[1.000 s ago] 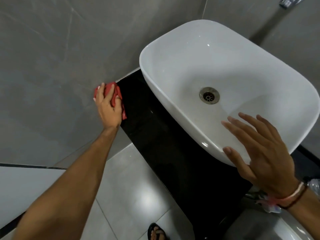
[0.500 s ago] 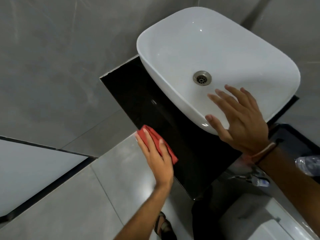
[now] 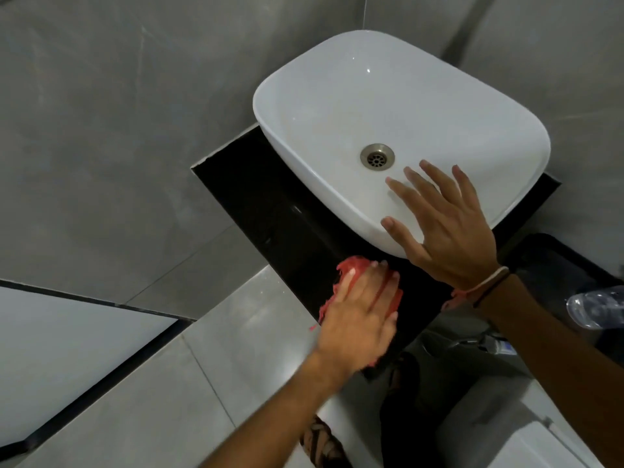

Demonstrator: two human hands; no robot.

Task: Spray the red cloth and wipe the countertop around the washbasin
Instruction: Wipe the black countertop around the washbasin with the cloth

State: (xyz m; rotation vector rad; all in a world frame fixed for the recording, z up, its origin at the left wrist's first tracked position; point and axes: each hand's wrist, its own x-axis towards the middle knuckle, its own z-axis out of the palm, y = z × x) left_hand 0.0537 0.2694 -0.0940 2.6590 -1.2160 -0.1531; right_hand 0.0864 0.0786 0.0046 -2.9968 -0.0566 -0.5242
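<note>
A white washbasin point(image 3: 398, 106) with a metal drain point(image 3: 377, 156) stands on a glossy black countertop point(image 3: 256, 197). My left hand point(image 3: 361, 315) presses the red cloth point(image 3: 347, 268) flat on the countertop's front edge, just below the basin's near corner; the cloth shows around my fingers and the hand is motion-blurred. My right hand point(image 3: 445, 224) rests open, fingers spread, on the basin's near rim. A clear bottle point(image 3: 597, 307) lies partly visible at the right edge.
Grey tiled walls point(image 3: 118, 113) rise behind and to the left of the countertop. Light floor tiles point(image 3: 169, 383) lie below, with my sandalled foot point(image 3: 324, 444) visible. A white fixture point(image 3: 526, 447) sits at the lower right, and a dark ledge point(image 3: 553, 261) lies right of the basin.
My left hand has slid the red cloth along the countertop from its far left corner by the wall to the front edge under the basin. My right hand has stayed on the basin rim.
</note>
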